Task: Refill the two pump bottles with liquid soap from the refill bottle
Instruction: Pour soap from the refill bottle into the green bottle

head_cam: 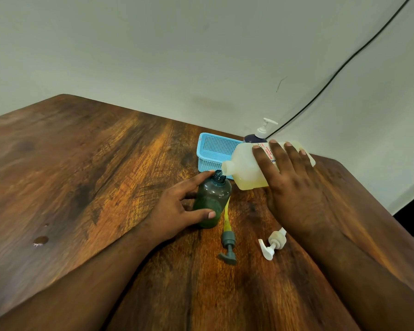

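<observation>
Right hand [294, 185] wrapped round refill bottle [249, 168], tipped sideways, its open mouth just above the open neck of the green pump bottle [212, 201]. Left hand [177, 209] loosely clasps that bottle w/ thumb + fingers, upright on table [81, 163].

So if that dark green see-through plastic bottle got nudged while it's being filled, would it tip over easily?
Probably fairly easily. The dark green see-through plastic bottle stands upright and tall for its base, with liquid only in its lower part, so it is likely light. The left hand wraps around it, seemingly to steady it. Its open neck means a tip would likely spill.
</observation>
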A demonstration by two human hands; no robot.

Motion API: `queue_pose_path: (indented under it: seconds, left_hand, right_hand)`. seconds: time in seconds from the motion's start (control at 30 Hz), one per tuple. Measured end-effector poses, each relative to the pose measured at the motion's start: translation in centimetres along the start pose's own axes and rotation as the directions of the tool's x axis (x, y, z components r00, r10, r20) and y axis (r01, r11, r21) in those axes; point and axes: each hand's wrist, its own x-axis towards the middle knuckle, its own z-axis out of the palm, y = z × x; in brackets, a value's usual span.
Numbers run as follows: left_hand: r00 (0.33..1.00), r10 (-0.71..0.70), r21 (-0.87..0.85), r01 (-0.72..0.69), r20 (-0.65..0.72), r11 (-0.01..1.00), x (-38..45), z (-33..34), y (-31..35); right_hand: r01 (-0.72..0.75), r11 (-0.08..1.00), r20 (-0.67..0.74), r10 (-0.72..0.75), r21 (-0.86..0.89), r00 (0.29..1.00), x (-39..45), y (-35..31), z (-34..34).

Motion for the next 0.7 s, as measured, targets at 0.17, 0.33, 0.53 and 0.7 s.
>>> queue_pose_path:
  seconds: [0.17,0.33,0.53,0.7]
  left_hand:
    - [1.0,0.007,-0.021,-0.007,-0.009,1.0,0.05,0.02,-0.08]
    - [1.0,0.003,-0.037,-0.003,0.003,0.999,-0.03,0.03,0.19]
    - [1.0,-0.001,0.0,0.001,-0.003,1.0,-0.03,0.06,0.2]
    - [1.0,-0.01,-0.002,0.01,0.002,1.0,-0.08,0.06,0.02]
  right_hand:
    - [-0.003,1.0,0.009,0.003,-0.013,1.0,-0.04,0.04,0.13]
    - [-0.003,1.0,0.011,0.003,-0.007,1.0,-0.05,-0.04,0.01]
    - [0.003,1.0,0.008,-0.003,0.0,1.0,0.04,-0.05,-0.03]
    - [0.004,1.0,0.014,-0.004,-0.003,1.0,-0.06,0.0,0.03]
